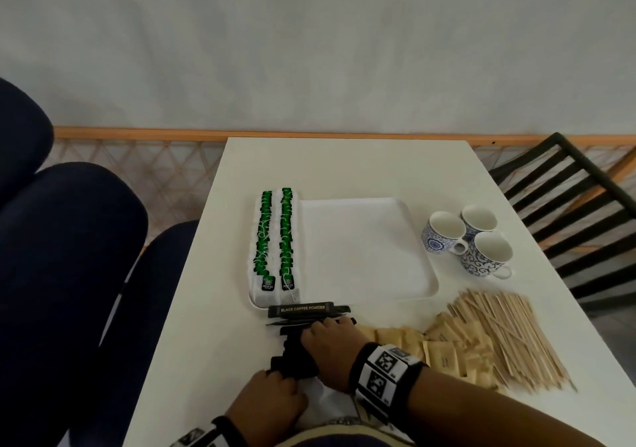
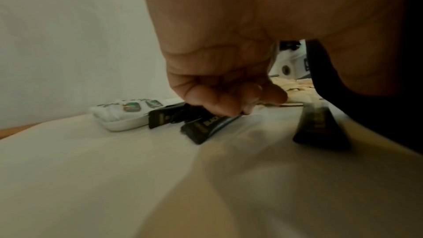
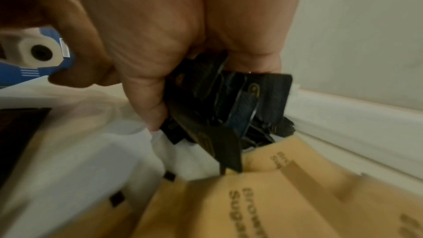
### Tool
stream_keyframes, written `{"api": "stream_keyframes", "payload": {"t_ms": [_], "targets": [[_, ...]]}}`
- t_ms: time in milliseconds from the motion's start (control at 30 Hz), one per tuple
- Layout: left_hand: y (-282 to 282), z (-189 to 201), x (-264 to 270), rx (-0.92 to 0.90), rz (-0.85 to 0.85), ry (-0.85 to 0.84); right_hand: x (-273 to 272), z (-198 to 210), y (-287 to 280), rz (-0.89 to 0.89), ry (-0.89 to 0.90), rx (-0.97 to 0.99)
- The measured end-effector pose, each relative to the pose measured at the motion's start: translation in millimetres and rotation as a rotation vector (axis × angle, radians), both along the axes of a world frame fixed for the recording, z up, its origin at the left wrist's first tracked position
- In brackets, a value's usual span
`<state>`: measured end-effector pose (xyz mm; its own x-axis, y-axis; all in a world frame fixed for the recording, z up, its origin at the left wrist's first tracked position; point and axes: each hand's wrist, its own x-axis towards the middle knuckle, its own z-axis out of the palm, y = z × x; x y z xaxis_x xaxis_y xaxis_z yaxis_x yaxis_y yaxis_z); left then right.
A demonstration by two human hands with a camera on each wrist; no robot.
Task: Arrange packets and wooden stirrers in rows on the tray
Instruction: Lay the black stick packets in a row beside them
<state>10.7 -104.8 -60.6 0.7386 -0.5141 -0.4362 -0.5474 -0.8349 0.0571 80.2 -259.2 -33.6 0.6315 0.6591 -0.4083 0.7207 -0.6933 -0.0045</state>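
A white tray [image 1: 426, 288] lies mid-table with two rows of green tea bags [image 1: 275, 236] along its left side. In front of it lie black coffee packets [image 1: 303, 309]. My right hand [image 1: 327, 328] grips a bunch of these black packets [image 3: 231, 108] just above the table. At the bunch's near end, my left hand [image 1: 275, 386] has its fingers curled and pinches a black packet [image 2: 206, 126] against the table. Brown sugar packets [image 1: 444, 353] and a heap of wooden stirrers [image 1: 509, 336] lie to the right of my right hand.
Three blue-patterned cups [image 1: 468, 236] stand right of the tray. Dark blue chairs [image 1: 69, 240] are on the left of the table and a black slatted chair [image 1: 568, 212] is on the right. The tray's right part is bare.
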Motion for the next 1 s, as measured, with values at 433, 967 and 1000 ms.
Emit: {"api": "stream_keyframes", "payload": {"t_ms": [433,967,1000], "targets": [[-10,12,7,-0.076,0.204,0.072,7,7,-9,-0.008,0.017,0.071],[32,36,26,-0.243,0.648,0.158,37,63,-15,-0.197,0.244,0.312],[32,38,27,-0.275,0.665,0.144,40,68,-15,-0.207,0.258,0.324]]}}
